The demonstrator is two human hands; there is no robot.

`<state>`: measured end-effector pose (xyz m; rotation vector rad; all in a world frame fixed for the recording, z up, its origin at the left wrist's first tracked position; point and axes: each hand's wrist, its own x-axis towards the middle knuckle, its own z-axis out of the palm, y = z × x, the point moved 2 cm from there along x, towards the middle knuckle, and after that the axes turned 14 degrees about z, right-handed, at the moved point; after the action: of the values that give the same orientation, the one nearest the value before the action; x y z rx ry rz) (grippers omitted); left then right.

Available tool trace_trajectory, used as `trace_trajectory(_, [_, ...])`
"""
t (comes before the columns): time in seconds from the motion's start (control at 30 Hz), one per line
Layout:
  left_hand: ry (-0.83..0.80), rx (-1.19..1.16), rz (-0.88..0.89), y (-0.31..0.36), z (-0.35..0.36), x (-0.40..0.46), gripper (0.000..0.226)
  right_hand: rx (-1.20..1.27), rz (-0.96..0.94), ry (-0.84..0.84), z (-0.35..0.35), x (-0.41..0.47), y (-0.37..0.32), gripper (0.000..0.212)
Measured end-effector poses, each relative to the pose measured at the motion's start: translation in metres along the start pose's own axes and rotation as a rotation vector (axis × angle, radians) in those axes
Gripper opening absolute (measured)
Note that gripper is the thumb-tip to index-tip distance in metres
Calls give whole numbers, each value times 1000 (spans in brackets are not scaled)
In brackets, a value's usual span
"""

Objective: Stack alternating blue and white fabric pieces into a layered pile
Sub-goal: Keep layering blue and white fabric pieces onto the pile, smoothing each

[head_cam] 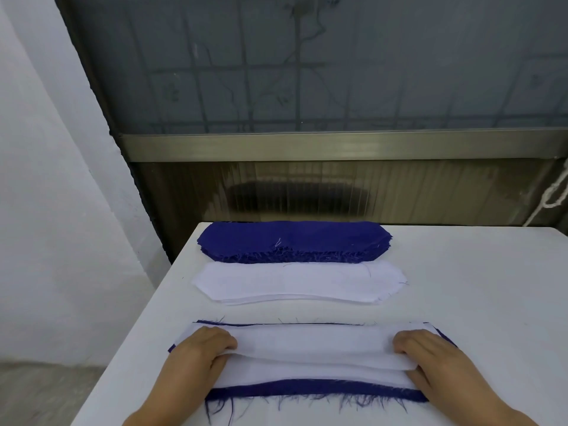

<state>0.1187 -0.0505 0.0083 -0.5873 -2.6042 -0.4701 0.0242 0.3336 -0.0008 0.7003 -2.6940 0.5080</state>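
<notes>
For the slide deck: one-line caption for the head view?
Both hands, left and right, hold a white piece over a blue piece; white stack and blue stack lie behind.

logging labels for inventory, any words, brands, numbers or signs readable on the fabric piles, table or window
None: no text can be read anywhere.
Dark blue frayed fabric stack: plain.
White fabric stack: plain.
White fabric piece gripped by the left hand and right hand: plain.
White table: plain.
Frosted window pane: only faint lines, no letters.
</notes>
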Motion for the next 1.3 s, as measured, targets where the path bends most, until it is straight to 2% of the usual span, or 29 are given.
trace_trajectory(0.1, [-90, -51, -31, -8, -2, 3, 28, 3, -7, -51, -4, 3, 0, 46])
trace_trajectory(0.37, [-112, -99, -25, -8, -1, 7, 30, -39, -2, -71, -7, 6, 3, 45])
trace_trajectory(0.43, [-114, -97, -11, -6, -2, 5, 32, -47, -53, -5, -9, 6, 5, 29])
trace_trajectory(0.47, [-108, -91, 2, -6, -1, 3, 32, -59, -97, 22, -8, 4, 5, 8])
trace_trajectory(0.53, [-84, -90, 15, -3, 0, 1, 26, -48, -100, 60, -9, 3, 7, 38])
trace_trajectory(0.57, [-67, -86, 25, -2, 0, 1, 21, -56, -83, 83, -10, 2, 7, 40])
trace_trajectory(0.63, [-44, -87, 32, -1, 1, -1, 17, -26, -78, 66, -9, 0, 6, 32])
trace_trajectory(0.73, [-20, -97, 25, -3, 2, -4, 26, -17, -91, 59, -8, 0, 9, 35])
trace_trajectory(1.0, [13, -106, 23, -6, 4, -7, 23, -49, -122, 117, -5, 1, 12, 36])
trace_trajectory(1.1, [26, -112, 4, -8, 5, -8, 21, -70, -103, 96, -8, 1, 14, 24])
trace_trajectory(1.13, [29, -116, -4, -9, 6, -8, 19, -74, -84, 82, -9, 1, 15, 25])
trace_trajectory(1.2, [24, -127, -7, -11, 7, -8, 14, -85, -37, 41, -9, 2, 17, 41])
trace_trajectory(1.3, [12, -117, -41, -16, 6, -1, 20, -57, 23, 23, -12, 7, 20, 46])
